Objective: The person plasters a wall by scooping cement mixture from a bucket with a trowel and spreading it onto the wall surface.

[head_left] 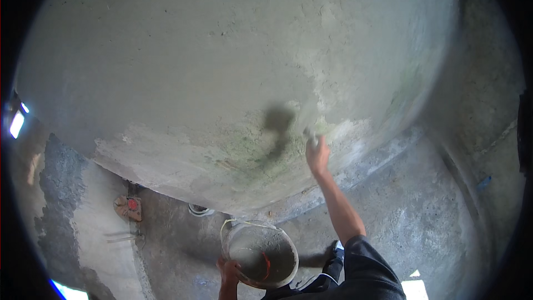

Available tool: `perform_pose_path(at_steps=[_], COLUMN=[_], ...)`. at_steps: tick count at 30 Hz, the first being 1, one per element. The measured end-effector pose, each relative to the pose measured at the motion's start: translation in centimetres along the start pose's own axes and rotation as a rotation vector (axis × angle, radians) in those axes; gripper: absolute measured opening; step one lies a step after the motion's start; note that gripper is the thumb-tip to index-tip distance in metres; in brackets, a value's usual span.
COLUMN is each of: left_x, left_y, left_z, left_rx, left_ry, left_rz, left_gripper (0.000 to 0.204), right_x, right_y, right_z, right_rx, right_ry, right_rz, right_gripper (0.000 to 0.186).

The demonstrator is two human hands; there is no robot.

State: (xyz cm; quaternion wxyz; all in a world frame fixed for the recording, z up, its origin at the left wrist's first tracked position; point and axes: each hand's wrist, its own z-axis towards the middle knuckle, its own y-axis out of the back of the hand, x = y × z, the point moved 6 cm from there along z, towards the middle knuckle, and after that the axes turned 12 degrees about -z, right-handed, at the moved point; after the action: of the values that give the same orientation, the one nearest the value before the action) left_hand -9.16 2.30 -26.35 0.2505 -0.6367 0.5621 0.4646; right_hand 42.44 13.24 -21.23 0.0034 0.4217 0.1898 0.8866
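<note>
My right hand (317, 158) is stretched up to the grey plastered wall (222, 61), closed around the handle of a trowel-like hand tool (312, 134). The tool's far end is blurred against the wall, so its exact shape is unclear. A dark shadow falls on the wall just left of it. Low in front of me, my left hand (229, 269) grips the left rim of a round bucket (293, 250). Grey wet mix (252, 244) lies inside the bucket, with an orange-red streak or strip on it. A pale cord-like handle loops over the far rim.
Rough, greenish bare patches (239, 153) run along the wall's lower part. Beyond my bucket, a white round container (200, 210) stands at the wall's foot. A brown bag-like object with a red part (129, 206) lies at left. Concrete floor (400, 228) extends right.
</note>
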Motion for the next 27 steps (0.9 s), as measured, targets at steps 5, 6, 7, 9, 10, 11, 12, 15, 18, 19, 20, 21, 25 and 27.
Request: perform_pose_path(at_steps=[5, 6, 7, 9, 10, 11, 12, 15, 18, 19, 20, 21, 25, 27], left_x=[-4.7, -4.6, -4.0, -3.1, -3.4, -3.8, -3.7, -1.3, -2.9, -2.9, -3.1, -3.4, -3.1, -3.0], left_y=[-2.8, -2.4, -1.9, -1.0, -1.3, -2.1, -2.8, 0.2, -1.1, -0.8, -0.8, -0.7, 0.3, 1.1], left_z=[-3.8, -3.7, -3.2, -2.0, -2.2, -2.6, -2.5, 0.1, -2.3, -2.3, -2.1, -2.1, -2.7, -2.2], left_rx=[0.049, -0.005, -0.010, -0.042, -0.034, 0.044, 0.124, 0.105, 0.070, 0.067, 0.096, 0.125, 0.076, -0.002], left_ry=[-0.207, -0.247, -0.248, -0.290, -0.294, -0.230, -0.160, -0.368, -0.103, -0.103, -0.175, -0.247, -0.174, -0.202], left_rz=[0.135, 0.132, 0.127, 0.191, 0.183, 0.154, 0.127, 0.286, 0.016, 0.013, 0.018, 0.022, -0.052, 0.085], left_gripper=[0.039, 0.039, 0.039, 0.041, 0.041, 0.042, 0.042, 0.041, 0.041, 0.041, 0.041, 0.040, 0.039, 0.039], right_x=[0.5, 0.4, 0.3, -1.4, -2.2, -3.1, -3.9, -1.1, 0.5, 1.5, 2.4, 3.4, 11.4, 14.4], right_y=[-1.2, -2.0, -2.8, -3.4, -3.1, -2.6, -2.2, -2.0, -0.1, -0.3, -0.8, -1.0, -3.7, -4.8], right_z=[4.7, 3.2, 1.2, -3.6, -5.3, -6.7, -7.5, -5.6, -0.5, 1.1, 2.4, 2.9, 0.5, -2.0], right_rx=[0.066, 0.209, 0.282, 0.373, 0.385, 0.370, 0.359, 0.310, 0.105, 0.107, 0.103, 0.100, 0.222, 0.321], right_ry=[0.105, 0.115, 0.258, 0.459, 0.520, 0.467, 0.413, 0.054, -0.194, -0.191, -0.216, -0.242, -0.179, -0.040], right_rz=[-0.243, -0.362, -0.417, -0.467, -0.463, -0.407, -0.356, -0.242, -0.139, -0.137, -0.111, -0.085, 0.042, -0.077], right_gripper=[0.017, 0.013, 0.013, 0.013, 0.014, 0.017, 0.019, 0.021, 0.023, 0.023, 0.024, 0.025, 0.024, 0.023])
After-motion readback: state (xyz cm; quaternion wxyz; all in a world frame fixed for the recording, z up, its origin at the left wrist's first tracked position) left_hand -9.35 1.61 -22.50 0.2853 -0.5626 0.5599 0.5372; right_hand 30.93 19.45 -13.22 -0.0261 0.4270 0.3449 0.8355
